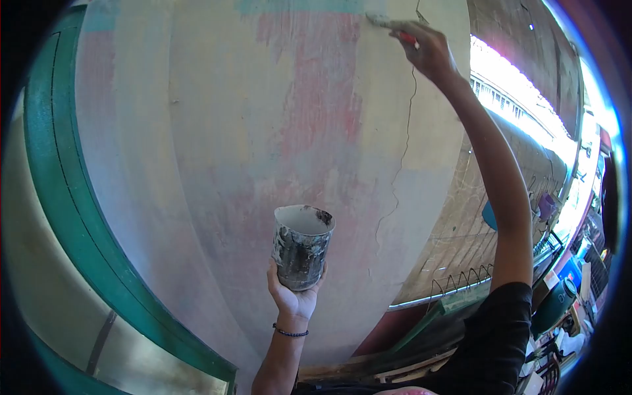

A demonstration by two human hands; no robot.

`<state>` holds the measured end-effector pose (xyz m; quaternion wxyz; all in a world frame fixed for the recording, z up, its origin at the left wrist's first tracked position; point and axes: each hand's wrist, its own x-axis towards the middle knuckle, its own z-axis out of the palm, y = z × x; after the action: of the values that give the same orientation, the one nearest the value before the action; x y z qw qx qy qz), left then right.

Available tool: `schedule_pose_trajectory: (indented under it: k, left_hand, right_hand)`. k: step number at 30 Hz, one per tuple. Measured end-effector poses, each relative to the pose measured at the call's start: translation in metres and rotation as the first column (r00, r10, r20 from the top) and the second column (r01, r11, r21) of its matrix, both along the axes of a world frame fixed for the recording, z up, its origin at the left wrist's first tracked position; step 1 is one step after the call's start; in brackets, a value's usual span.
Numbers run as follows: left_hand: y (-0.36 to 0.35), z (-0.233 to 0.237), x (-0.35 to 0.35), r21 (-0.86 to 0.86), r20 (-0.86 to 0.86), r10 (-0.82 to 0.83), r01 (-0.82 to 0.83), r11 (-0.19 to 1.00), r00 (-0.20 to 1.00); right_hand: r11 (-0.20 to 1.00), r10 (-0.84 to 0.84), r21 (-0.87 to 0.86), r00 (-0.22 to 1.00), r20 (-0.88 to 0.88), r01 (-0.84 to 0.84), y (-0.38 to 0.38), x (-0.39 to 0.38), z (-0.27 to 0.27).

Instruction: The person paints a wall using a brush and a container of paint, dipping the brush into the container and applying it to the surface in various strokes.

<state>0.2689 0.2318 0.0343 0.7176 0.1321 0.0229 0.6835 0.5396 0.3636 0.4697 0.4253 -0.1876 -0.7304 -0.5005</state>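
Observation:
My left hand [296, 297] is wrapped round the lower part of a paint-smeared cup [301, 253], held upright in front of the wall. White paint coats its inside, with dark smudges at the rim and down the side. High up at the right, my right hand [426, 51] grips a paintbrush [379, 20] with a bit of red on its handle. The bristles point left and lie right at the wall [230, 125], near the edge of a turquoise band. Patches of pink and turquoise show through the wall's thin whitish coat.
A long crack [407, 131] runs down the wall below my right hand. Along the left stands a green door frame [62, 145]. Beyond the wall's right edge are a wire rack [461, 280], a dark green container [556, 303] and cluttered items.

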Motion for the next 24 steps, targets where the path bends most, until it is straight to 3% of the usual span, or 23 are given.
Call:
schedule_pose_trajectory:
  k: [3,6,9,10,13,17,19,21,24]
  left_hand:
    - [-0.002,-0.001,0.001,-0.01,0.013,-0.007,0.007,1.0,1.0]
    - [-0.005,-0.002,0.003,-0.029,0.015,-0.029,0.029,0.999,0.999]
    - [0.001,-0.008,0.002,-0.033,0.018,-0.017,0.017,0.999,1.0]
    - [0.003,-0.011,0.003,-0.034,0.019,-0.017,0.018,0.999,1.0]
    - [0.002,-0.011,0.005,-0.047,0.033,-0.033,0.034,0.998,0.999]
    - [0.001,-0.004,0.004,-0.047,0.038,-0.049,0.051,0.998,0.998]
    - [0.002,-0.006,0.002,-0.048,0.036,-0.047,0.049,0.998,0.998]
    - [0.002,-0.004,0.001,-0.047,0.017,-0.023,0.024,0.999,1.0]
    - [0.001,-0.001,0.001,-0.045,0.018,-0.003,0.004,0.999,1.0]
  right_hand:
    - [0.997,-0.048,-0.06,0.995,0.09,0.054,-0.022,0.005,-0.059]
    - [0.958,0.053,-0.286,0.997,0.055,-0.036,-0.066,-0.009,-0.103]
    - [0.791,-0.028,-0.609,0.991,-0.133,-0.06,-0.096,-0.02,-0.096]
    - [0.73,-0.164,-0.683,0.971,-0.176,-0.001,-0.102,-0.028,-0.085]
    - [0.713,-0.205,-0.699,0.969,-0.139,0.051,-0.067,-0.015,-0.041]
    - [0.795,0.025,-0.592,0.983,-0.184,-0.131,-0.017,0.018,0.042]
    - [0.88,-0.186,-0.473,0.943,-0.275,0.036,-0.061,-0.017,0.066]
    - [0.931,-0.053,-0.362,0.966,-0.252,-0.043,-0.046,-0.013,0.098]
    - [0.996,0.055,-0.052,0.977,-0.207,-0.068,-0.033,-0.012,0.13]
